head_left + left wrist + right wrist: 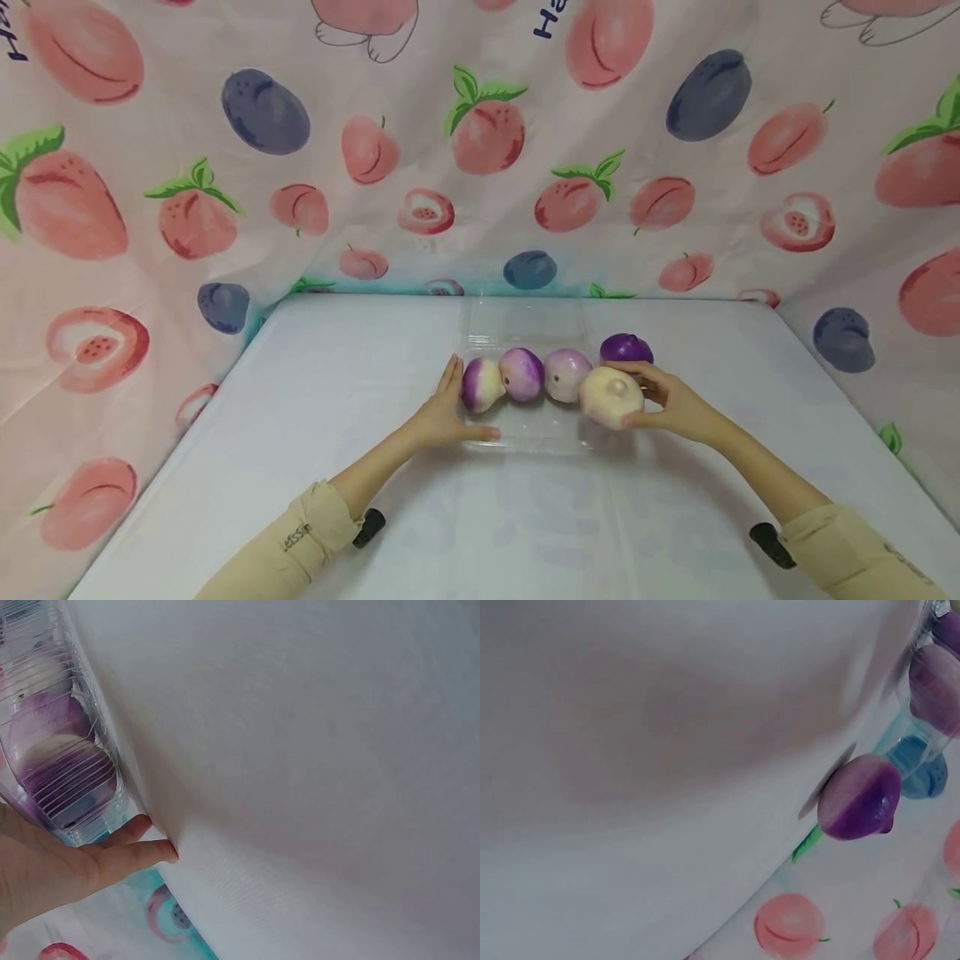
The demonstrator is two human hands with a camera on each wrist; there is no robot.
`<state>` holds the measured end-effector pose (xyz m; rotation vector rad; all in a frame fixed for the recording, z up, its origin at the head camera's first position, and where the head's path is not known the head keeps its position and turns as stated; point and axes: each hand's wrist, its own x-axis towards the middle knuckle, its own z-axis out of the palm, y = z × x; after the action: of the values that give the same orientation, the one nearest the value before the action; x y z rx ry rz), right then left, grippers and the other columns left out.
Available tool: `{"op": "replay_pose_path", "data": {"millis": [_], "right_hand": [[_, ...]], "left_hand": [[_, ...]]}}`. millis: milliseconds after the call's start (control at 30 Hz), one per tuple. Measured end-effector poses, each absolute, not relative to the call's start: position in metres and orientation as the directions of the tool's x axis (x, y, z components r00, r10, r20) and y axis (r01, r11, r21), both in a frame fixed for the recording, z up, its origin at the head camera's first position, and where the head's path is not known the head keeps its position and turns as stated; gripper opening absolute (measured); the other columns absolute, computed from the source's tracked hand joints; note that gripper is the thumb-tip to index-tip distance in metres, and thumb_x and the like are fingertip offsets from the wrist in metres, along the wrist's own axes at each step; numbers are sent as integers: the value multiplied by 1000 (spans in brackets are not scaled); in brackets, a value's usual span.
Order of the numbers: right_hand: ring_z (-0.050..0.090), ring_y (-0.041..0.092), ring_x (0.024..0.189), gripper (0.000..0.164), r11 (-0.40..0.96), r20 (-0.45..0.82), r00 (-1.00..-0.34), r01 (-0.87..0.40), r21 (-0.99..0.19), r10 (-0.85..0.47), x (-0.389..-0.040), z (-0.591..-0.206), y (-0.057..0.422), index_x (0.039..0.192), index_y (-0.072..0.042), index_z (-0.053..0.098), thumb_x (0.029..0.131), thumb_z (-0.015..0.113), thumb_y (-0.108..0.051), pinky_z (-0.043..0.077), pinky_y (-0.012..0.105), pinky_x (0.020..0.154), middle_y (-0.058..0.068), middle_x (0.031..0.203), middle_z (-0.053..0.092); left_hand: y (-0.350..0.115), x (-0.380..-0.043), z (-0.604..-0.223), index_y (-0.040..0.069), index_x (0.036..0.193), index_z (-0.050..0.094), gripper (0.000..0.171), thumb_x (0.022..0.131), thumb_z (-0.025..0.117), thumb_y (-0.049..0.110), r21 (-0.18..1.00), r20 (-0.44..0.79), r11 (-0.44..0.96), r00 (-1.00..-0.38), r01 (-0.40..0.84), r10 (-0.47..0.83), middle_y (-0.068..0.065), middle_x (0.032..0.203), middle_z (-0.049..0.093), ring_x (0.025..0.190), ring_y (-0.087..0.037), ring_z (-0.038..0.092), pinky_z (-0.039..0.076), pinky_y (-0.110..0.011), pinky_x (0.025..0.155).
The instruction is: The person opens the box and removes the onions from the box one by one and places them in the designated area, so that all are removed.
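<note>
Nearest, I see the left hand (447,419) spread, fingers straight and gripping nothing, at the left side of the clear container (528,435). The right hand (672,406) pinches the pale bulb (612,398) at the container's right edge; I judge its smooth roundness could slip from a loose pinch. Just left, inside, three purple-and-white bulbs (522,375) sit in a row, so forcing it leftward might jam them or tip the thin plastic. Farther, right of the container, a stray knuckle could roll the dark purple bulb (626,347).
</note>
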<state>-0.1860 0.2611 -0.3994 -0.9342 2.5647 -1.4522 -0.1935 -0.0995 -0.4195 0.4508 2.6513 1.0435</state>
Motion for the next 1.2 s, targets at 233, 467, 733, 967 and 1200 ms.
{"op": "replay_pose_path", "data": {"millis": [233, 467, 733, 967, 1200], "right_hand": [[48, -14, 106, 66, 469, 187, -873, -409, -783, -450, -184, -393, 274, 137, -2, 43, 79, 75, -8, 40, 6, 90, -13, 128, 44], [51, -15, 104, 62, 436, 264, -857, -463, -772, -443, -188, -393, 290, 134, 5, 44, 79, 72, 0, 42, 4, 87, -32, 126, 43], [50, -17, 102, 62, 457, 294, -869, -466, -757, -399, -194, -391, 306, 135, 8, 40, 80, 70, 3, 44, 3, 84, -32, 124, 44], [49, -17, 100, 69, 507, 298, -885, -452, -734, -357, -201, -392, 317, 142, -4, 38, 82, 70, 0, 43, 2, 82, -34, 127, 38], [47, -19, 96, 67, 564, 278, -909, -411, -716, -309, -208, -396, 324, 139, 1, 39, 81, 71, -2, 43, 2, 78, -9, 133, 46]], "left_hand": [[-100, -192, -419, 4, 151, -6, 129, 67, 79, 55, 698, -121, 692, -921, 186, 370, -11, 158, -15, 144, -38, 12, 27, -52, 113], [-99, -192, -419, 4, 151, -5, 130, 66, 79, 55, 698, -118, 692, -924, 184, 365, -12, 158, -14, 144, -38, 12, 27, -52, 112], [-99, -192, -419, 3, 151, -5, 129, 67, 79, 54, 690, -119, 699, -923, 188, 366, -12, 158, -14, 144, -38, 13, 28, -52, 112], [-99, -193, -420, 3, 151, -5, 129, 67, 80, 52, 710, -115, 680, -923, 183, 368, -11, 158, -14, 144, -38, 10, 26, -53, 113], [-99, -193, -420, 2, 151, -4, 129, 67, 81, 50, 713, -105, 676, -923, 189, 369, -13, 158, -14, 145, -38, 8, 25, -53, 113]]}}
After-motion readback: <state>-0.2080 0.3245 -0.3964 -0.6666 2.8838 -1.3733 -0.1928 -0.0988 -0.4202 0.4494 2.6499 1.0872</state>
